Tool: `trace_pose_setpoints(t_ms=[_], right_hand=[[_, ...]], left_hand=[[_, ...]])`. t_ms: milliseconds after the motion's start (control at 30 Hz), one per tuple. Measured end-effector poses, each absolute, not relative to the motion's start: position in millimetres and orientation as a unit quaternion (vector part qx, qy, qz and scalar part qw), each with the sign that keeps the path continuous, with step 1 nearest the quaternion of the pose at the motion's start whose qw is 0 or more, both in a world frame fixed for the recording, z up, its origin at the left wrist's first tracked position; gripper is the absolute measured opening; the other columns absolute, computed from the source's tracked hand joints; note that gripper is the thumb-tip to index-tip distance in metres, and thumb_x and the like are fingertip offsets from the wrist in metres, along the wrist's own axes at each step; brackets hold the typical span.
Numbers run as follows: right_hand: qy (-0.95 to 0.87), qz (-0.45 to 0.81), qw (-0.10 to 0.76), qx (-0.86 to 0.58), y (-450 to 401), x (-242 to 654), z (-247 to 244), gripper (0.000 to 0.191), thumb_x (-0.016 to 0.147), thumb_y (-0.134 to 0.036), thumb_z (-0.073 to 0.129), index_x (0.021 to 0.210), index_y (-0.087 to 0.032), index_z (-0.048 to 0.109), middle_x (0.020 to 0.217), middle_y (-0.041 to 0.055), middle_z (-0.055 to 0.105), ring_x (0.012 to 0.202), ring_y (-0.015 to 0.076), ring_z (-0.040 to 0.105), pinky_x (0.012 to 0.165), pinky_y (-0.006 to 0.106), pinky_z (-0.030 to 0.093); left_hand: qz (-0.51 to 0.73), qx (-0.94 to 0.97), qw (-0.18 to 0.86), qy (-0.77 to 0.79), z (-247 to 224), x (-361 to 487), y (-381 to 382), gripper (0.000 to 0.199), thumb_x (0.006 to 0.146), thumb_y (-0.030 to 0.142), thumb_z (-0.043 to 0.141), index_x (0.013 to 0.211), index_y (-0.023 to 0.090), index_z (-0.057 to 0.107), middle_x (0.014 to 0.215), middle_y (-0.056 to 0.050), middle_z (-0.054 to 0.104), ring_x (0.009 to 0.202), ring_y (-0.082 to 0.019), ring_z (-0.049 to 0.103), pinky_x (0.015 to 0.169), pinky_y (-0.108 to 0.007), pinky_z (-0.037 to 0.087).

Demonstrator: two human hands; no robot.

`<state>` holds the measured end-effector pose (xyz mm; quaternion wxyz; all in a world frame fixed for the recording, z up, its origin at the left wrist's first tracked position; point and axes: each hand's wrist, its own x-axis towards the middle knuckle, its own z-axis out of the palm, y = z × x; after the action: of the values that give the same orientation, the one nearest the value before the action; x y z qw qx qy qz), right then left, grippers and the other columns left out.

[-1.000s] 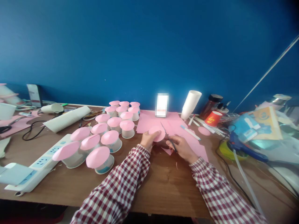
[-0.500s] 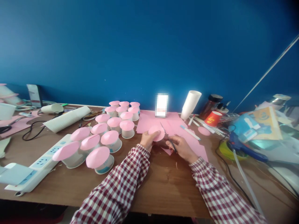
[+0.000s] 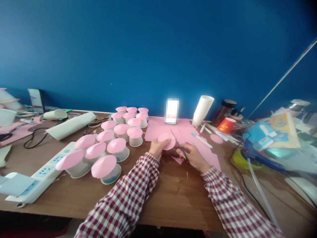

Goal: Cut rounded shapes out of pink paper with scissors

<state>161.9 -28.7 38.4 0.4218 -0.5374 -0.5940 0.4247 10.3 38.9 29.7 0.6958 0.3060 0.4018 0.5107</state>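
Observation:
Between thumb and fingers, my left hand (image 3: 158,148) grips a round pink paper disc (image 3: 166,141). My right hand (image 3: 193,156) is closed around the handles of a pair of scissors (image 3: 183,152), whose blades point up and away at the disc's right edge. Pink paper sheets (image 3: 156,129) lie flat just beyond both hands. A small pink scrap (image 3: 176,160) rests on the table below the scissors. To the left stand several upturned white paper cups (image 3: 135,141), each topped with a shallow pink paper cone.
A white power strip (image 3: 47,172) and a stack of white cups (image 3: 71,126) lie at left. Behind the sheets are a bright phone (image 3: 171,111) and a leaning cup stack (image 3: 203,110). At right sit a red cup (image 3: 226,126) and a blue glue gun (image 3: 262,160) with cords.
Very little differs. Both hands keep their hold on the disc and the scissors, with the scissors and right hand shifted only slightly.

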Motion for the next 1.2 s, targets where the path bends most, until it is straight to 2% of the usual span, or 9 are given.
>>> trace_pose_setpoints(t_ms=[467, 733, 967, 1200], right_hand=[[-0.59, 0.434, 0.424, -0.533, -30.6, 161.3, 44.0, 0.042, 0.074, -0.047, 0.064, 0.1, -0.013, 0.067, 0.062, -0.0006, 0.056, 0.049, 0.0098, 0.05, 0.047, 0.023, 0.043], [-0.586, 0.441, 0.425, -0.532, -29.3, 163.3, 39.8, 0.043, 0.075, -0.046, 0.064, 0.102, -0.013, 0.066, 0.059, -0.0017, 0.053, 0.051, 0.0099, 0.048, 0.046, 0.023, 0.043], [-0.578, 0.455, 0.42, -0.531, -30.4, 162.9, 43.6, 0.043, 0.074, -0.046, 0.065, 0.102, -0.012, 0.066, 0.059, -0.0018, 0.052, 0.052, 0.0105, 0.049, 0.047, 0.023, 0.043], [-0.582, 0.454, 0.42, -0.528, -29.9, 164.0, 42.4, 0.042, 0.074, -0.046, 0.065, 0.101, -0.013, 0.065, 0.062, -0.0014, 0.053, 0.053, 0.0106, 0.05, 0.048, 0.024, 0.044]], left_hand=[[0.508, 0.318, 0.695, 0.398, 33.0, 8.3, 37.2, 0.042, 0.047, 0.023, 0.083, 0.081, 0.006, 0.065, 0.065, -0.009, 0.067, 0.054, -0.016, 0.06, 0.044, -0.023, 0.047], [0.507, 0.329, 0.689, 0.401, 31.1, 7.4, 38.9, 0.041, 0.048, 0.025, 0.083, 0.08, 0.006, 0.066, 0.061, -0.007, 0.065, 0.055, -0.015, 0.06, 0.051, -0.025, 0.05], [0.497, 0.338, 0.694, 0.396, 28.8, 6.4, 40.6, 0.042, 0.048, 0.026, 0.083, 0.08, 0.006, 0.066, 0.058, -0.006, 0.063, 0.051, -0.013, 0.057, 0.05, -0.024, 0.049], [0.484, 0.345, 0.7, 0.396, 28.0, 5.4, 41.2, 0.042, 0.047, 0.026, 0.083, 0.08, 0.005, 0.066, 0.061, -0.007, 0.065, 0.053, -0.015, 0.059, 0.046, -0.023, 0.047]])
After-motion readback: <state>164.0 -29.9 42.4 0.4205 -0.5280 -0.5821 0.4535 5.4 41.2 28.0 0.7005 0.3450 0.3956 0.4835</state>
